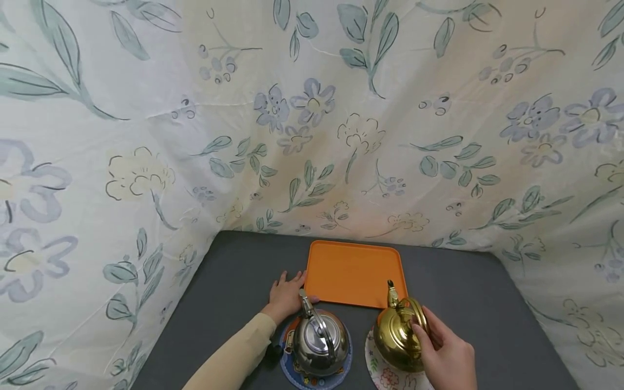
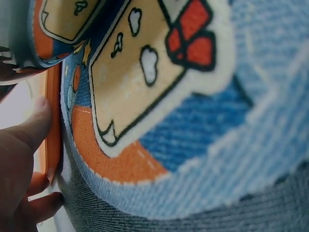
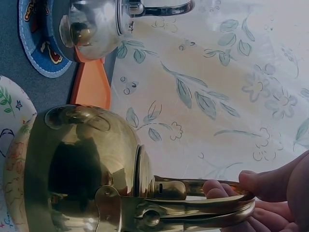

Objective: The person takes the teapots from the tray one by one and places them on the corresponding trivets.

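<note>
My left hand lies at the near left corner of an orange tray, fingers spread by its left edge and thumb by its front edge. Just in front of that hand a silver kettle stands on a round blue mat with cartoon prints; its spout overlaps the hand. My right hand grips the arched handle of a gold kettle, thumb on one side and fingers curled through it. Under the gold kettle is a white flowered mat; whether the base touches it I cannot tell.
A dark grey table top carries everything. Flowered cloth hangs close behind it and along both sides. A small black object shows between my left forearm and the blue mat.
</note>
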Motion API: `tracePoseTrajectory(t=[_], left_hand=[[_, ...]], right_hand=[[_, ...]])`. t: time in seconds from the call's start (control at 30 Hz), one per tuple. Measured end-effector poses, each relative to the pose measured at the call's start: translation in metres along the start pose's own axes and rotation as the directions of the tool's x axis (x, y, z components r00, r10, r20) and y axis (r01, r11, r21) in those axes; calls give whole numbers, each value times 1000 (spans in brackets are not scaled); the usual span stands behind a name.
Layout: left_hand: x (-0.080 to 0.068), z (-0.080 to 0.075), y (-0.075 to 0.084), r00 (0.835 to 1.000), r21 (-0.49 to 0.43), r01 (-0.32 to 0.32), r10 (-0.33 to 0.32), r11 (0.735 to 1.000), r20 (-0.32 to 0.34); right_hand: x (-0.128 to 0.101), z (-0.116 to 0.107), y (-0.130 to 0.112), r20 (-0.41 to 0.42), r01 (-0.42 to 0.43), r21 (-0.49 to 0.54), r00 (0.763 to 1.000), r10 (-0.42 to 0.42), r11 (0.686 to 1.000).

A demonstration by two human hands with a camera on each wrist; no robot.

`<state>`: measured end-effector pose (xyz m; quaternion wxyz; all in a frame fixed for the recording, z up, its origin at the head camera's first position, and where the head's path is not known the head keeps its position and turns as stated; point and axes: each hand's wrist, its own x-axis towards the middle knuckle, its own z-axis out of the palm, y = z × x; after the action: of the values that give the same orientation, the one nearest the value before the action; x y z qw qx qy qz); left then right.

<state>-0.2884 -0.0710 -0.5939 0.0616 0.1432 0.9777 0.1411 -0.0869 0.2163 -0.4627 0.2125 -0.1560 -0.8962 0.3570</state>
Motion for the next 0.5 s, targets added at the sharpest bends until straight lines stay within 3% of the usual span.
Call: tracePoseTrajectory(t=[0.5], left_hand=[[0, 0, 2, 1000, 12, 8, -8, 1000, 4]], right_hand=[[-6, 0, 3, -18, -52, -32, 998, 52, 998]])
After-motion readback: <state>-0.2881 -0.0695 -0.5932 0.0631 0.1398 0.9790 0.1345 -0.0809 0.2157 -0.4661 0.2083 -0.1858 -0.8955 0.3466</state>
